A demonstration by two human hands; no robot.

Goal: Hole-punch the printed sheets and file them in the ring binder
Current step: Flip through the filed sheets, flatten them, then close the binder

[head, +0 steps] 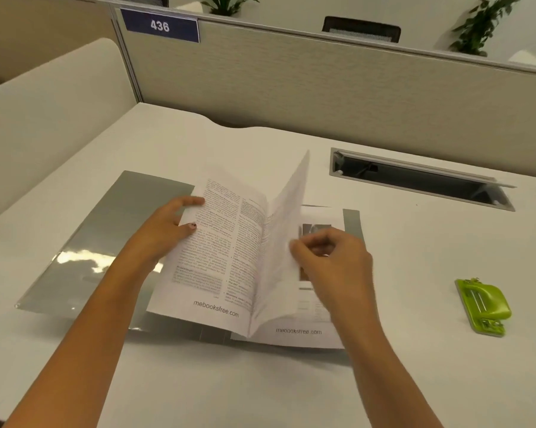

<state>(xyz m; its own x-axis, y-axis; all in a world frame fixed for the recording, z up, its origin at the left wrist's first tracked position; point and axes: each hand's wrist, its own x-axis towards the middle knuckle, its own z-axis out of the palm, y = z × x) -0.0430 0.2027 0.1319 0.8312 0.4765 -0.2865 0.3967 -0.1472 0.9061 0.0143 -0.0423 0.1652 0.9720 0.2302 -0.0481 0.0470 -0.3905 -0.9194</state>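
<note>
Plainly readable, the words "mebooksfree.com" run along the bottom margin of the printed sheets (217, 251), once on the left-hand page and again on the page lying flat to the right. The rest of the print is too small and blurred to read. A blue sign (160, 25) on the partition (291, 84) behind the worktop (415, 304) carries the number 436 in white.

The sheets lie in the open grey binder (84, 242), whose glossy left cover spreads flat across the worktop. The left hand (171, 230) is clamped on the left edge of the left page, thumb on top and fingers curled around the edge. The right hand (328, 257) pinches the edge of one sheet that stands up from the middle, blurred.

A green hole punch (484, 307) sits well apart to the right, clear of both arms. Behind the binder on the right, a cable slot (415, 180) with its lid tipped open is sunk into the worktop. Plants (483, 26) and a dark chair back (361, 28) show above the partition.

The near edge of the worktop and the stretch between binder and punch are bare.
</note>
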